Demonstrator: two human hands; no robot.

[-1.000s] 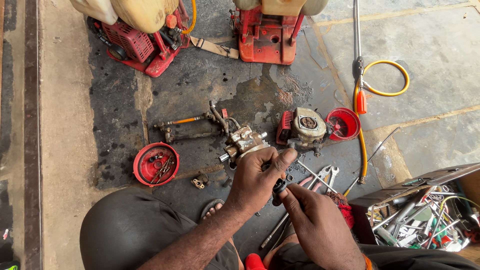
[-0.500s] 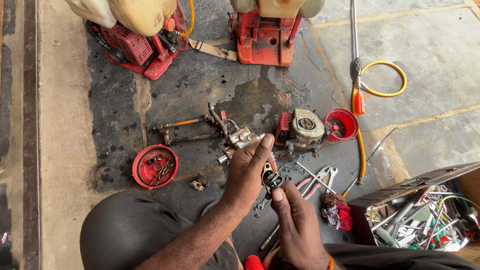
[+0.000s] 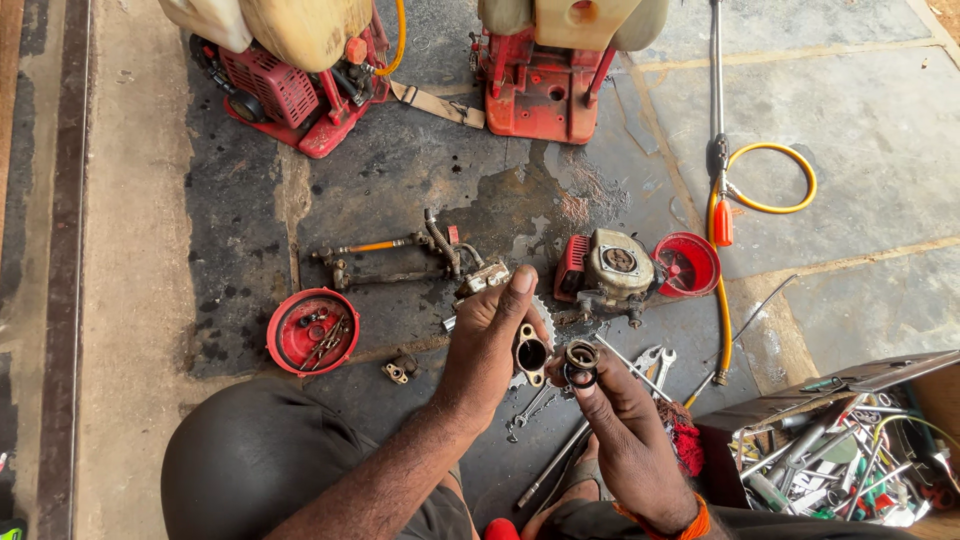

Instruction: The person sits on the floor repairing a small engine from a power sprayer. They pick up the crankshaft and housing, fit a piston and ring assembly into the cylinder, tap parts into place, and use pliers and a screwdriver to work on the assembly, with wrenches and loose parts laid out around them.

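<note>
My left hand [image 3: 490, 340] grips a small metal flange plate [image 3: 530, 355] with a round hole, held up over the oily stone floor. Just to its right, my right hand [image 3: 625, 425] pinches a round ring-shaped metal part [image 3: 581, 362] between thumb and fingertips. The two parts sit close together, almost touching. Behind my left hand lies a pump assembly with hoses [image 3: 440, 250], partly hidden by the fingers. A small engine block [image 3: 612, 268] rests to the right of it.
A red round cover [image 3: 312, 330] holding small parts lies at left, a red cup [image 3: 686, 264] by the engine. Wrenches [image 3: 650, 362] lie under my hands. An open toolbox [image 3: 850, 440] stands at lower right. Two red sprayer machines [image 3: 300, 90] [image 3: 545, 85] and a yellow-hosed lance [image 3: 720, 210] lie beyond.
Both hands lifted from the pump and came together. The right hand now shows a ring part at its fingertips and the left holds the flange plate upright beside it.
</note>
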